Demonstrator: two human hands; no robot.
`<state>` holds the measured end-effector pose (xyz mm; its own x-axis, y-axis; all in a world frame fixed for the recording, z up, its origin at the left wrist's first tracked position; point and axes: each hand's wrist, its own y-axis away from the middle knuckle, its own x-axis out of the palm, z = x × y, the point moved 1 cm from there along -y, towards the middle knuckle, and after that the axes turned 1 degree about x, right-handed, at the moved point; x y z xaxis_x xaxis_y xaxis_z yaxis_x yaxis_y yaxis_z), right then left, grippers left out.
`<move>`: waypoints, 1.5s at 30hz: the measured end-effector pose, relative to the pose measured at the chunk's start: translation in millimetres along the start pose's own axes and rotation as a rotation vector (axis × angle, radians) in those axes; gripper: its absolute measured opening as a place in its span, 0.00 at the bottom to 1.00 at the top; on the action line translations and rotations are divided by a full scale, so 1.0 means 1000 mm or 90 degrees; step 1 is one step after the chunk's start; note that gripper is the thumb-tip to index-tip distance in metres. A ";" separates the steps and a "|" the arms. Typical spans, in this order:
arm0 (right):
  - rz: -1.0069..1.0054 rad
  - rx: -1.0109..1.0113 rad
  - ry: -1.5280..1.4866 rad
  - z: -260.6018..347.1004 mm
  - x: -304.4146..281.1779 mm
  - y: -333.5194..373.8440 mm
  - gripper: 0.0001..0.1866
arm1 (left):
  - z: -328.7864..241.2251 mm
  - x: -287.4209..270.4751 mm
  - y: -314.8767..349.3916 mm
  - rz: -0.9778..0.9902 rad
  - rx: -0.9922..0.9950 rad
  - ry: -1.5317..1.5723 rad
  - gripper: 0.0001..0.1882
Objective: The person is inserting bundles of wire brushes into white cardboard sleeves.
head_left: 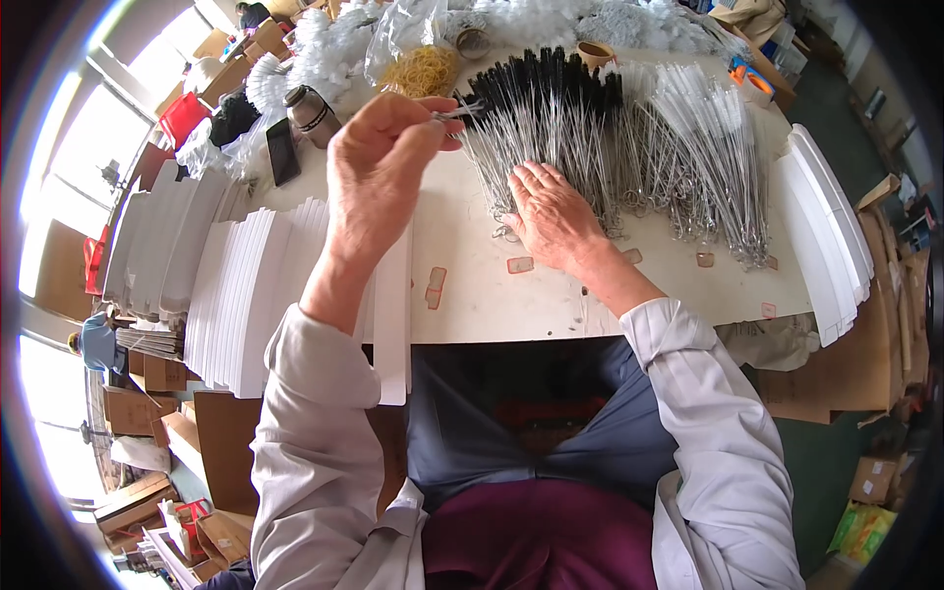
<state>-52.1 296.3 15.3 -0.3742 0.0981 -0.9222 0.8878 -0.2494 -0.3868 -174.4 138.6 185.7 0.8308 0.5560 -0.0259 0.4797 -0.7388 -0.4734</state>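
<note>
Raised at the left side of the pile, my left hand (379, 172) pinches a thin silvery wire piece (470, 108) between thumb and fingers; it looks like the stem of a brush, mostly hidden by the fingers. My right hand (556, 216) lies flat with fingers stretched over the lower wire ends of the black-bristled brushes (556, 88). These are slim wire-handled brushes, heaped side by side, bristles away from me and looped ends toward me. To their right lies another heap of white-bristled wire brushes (713, 147).
Stacks of long white card strips (246, 295) line the table's left side, with more white strips (826, 236) at the right edge. Beyond are a bag of yellow rubber bands (421, 71), tape rolls (595, 53), a flask (311, 116), a phone (282, 152) and heaped plastic-wrapped bundles (334, 49).
</note>
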 end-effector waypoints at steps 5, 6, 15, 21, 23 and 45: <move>-0.067 0.073 -0.231 0.005 -0.050 0.010 0.34 | -0.032 0.018 0.036 -0.021 0.038 -0.041 0.02; 0.048 0.205 -0.505 0.019 -0.091 0.014 0.36 | -0.037 0.021 0.049 -0.017 0.055 -0.068 0.01; -0.153 0.410 -1.448 0.039 -0.131 0.093 0.35 | -0.015 0.099 0.134 0.258 0.242 -0.260 0.11; -0.246 0.454 -1.454 0.023 -0.136 0.147 0.29 | 0.005 0.131 0.153 0.373 0.304 -0.258 0.11; -0.276 0.512 -1.359 0.018 -0.132 0.153 0.25 | 0.013 0.138 0.156 0.390 0.314 -0.272 0.11; -0.567 0.633 -0.664 -0.162 -0.093 0.259 0.20 | 0.118 0.321 0.048 0.423 0.101 -0.427 0.14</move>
<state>255.9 379.3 0.1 -0.9932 0.0016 0.1165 -0.0272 -0.9754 -0.2186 82.6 326.4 51.0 0.5604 0.1800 -0.8084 -0.1166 -0.9492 -0.2922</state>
